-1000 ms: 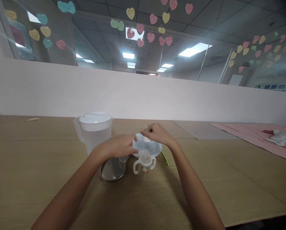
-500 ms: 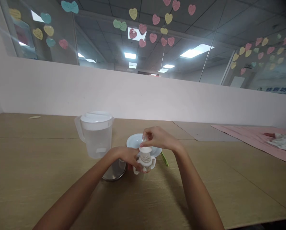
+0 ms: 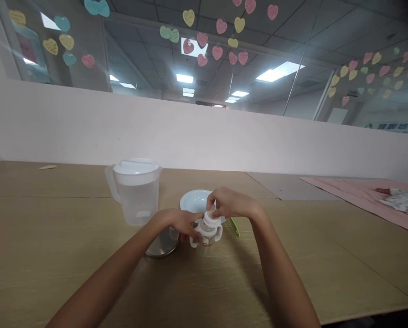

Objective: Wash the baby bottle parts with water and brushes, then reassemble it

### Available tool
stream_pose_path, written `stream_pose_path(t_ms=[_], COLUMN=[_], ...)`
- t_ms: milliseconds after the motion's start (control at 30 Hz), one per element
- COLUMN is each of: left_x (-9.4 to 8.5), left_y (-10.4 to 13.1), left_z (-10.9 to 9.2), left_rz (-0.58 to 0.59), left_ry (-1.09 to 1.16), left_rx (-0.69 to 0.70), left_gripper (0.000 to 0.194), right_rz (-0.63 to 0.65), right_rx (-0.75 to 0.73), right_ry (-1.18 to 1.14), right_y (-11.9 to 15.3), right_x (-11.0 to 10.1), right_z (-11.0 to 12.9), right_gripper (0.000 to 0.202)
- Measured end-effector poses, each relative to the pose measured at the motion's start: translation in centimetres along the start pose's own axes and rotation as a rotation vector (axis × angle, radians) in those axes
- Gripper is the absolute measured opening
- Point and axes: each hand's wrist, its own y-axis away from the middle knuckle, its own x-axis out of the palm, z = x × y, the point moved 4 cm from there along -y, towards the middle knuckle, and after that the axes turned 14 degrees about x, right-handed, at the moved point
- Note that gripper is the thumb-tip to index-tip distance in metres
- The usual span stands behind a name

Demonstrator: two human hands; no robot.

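A clear baby bottle (image 3: 208, 241) with white side handles stands at the middle of the table. My left hand (image 3: 186, 223) is closed on its left side, over the handle. Above the bottle's mouth, my right hand (image 3: 229, 202) pinches a bottle teat with a white collar (image 3: 212, 220). The collar sits tilted at the bottle's neck; whether it is seated on the thread I cannot tell. Behind both hands lies a white bowl (image 3: 192, 200), partly covered by them.
A lidded plastic pitcher of water (image 3: 138, 196) stands left of the bowl. A round metal container (image 3: 162, 243) is partly hidden under my left forearm. A green handle (image 3: 234, 226) lies right of the bottle. A pink cloth (image 3: 343, 189) lies far right.
My right hand has lowered the teat and collar slightly rightward onto the bottle's neck, and the collar now tilts. My left hand keeps its hold on the bottle.
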Motion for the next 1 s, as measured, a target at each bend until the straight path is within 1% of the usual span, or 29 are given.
stream_pose_path(t_ms=[67, 233, 400, 467, 533, 667, 867, 1000], left_x=[0.06, 0.10, 0.15, 0.12, 0.12, 0.14, 0.13, 0.17], left_y=[-0.01, -0.01, 0.01, 0.01, 0.02, 0.06, -0.02, -0.10], left_z=[0.08, -0.06, -0.46, -0.61, -0.73, -0.67, -0.31, -0.26], left_rz=[0.012, 0.007, 0.017, 0.008, 0.008, 0.021, 0.017, 0.014], left_ry=[0.005, 0.008, -0.004, -0.005, 0.000, 0.001, -0.009, 0.006], left_rx=[0.007, -0.002, -0.016, -0.020, -0.016, -0.007, 0.000, 0.027], left_gripper=[0.060, 0.056, 0.047, 0.048, 0.050, 0.049, 0.047, 0.048], right_rz=[0.021, -0.029, 0.024, 0.006, -0.012, 0.020, 0.038, 0.043], right_rx=[0.004, -0.059, -0.164, -0.194, -0.220, -0.291, -0.311, -0.335], right_ry=[-0.027, 0.000, 0.038, 0.058, 0.052, -0.006, -0.038, -0.040], right_y=[0.16, 0.13, -0.10, -0.16, -0.20, -0.28, -0.35, -0.27], right_x=[-0.02, -0.14, 0.31, 0.33, 0.28, 0.38, 0.41, 0.31], right_z=[-0.05, 0.28, 0.67, 0.77, 0.82, 0.86, 0.85, 0.90], right_gripper=[0.016, 0.019, 0.022, 0.022, 0.026, 0.035, 0.041, 0.041])
